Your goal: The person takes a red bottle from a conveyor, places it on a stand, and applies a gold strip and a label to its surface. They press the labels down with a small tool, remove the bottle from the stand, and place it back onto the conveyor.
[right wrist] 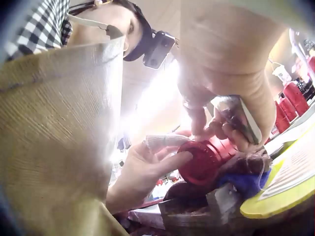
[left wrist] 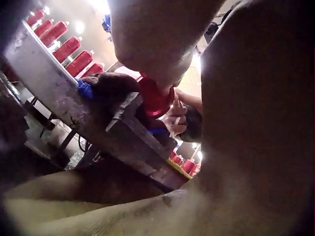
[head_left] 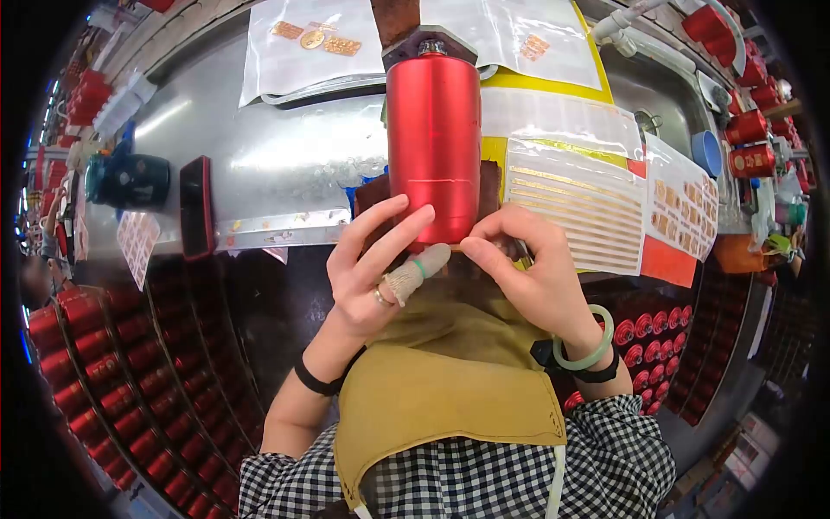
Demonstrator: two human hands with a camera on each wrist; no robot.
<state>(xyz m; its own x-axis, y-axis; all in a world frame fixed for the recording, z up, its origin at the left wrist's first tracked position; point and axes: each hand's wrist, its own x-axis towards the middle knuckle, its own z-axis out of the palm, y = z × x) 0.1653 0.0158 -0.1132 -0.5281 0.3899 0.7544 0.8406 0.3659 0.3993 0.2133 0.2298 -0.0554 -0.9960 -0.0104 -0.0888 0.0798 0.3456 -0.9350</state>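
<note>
A red metal bottle (head_left: 435, 138) lies with its neck away from me and its round base (right wrist: 197, 164) toward me. A thin pale line crosses its side near the base. My left hand (head_left: 372, 264) holds the base end, fingers along the side and thumb against the bottom. A knitted cover with a green band (head_left: 417, 275) sheathes one left finger. My right hand (head_left: 540, 268) has thumb and forefinger together at the base's right edge, by a small orange-gold sliver (head_left: 456, 248). Its curled fingers hold a shiny flat metal piece (right wrist: 238, 118) in the palm.
Sheets with gold strips (head_left: 575, 203) and gold patterns (head_left: 683, 199) lie right of the bottle. A dark holder (head_left: 428, 39) stands at its neck. On the metal bench are a phone-like slab (head_left: 197, 208) and a dark teal jar (head_left: 130, 180). Racks of red bottles (head_left: 130, 398) flank me.
</note>
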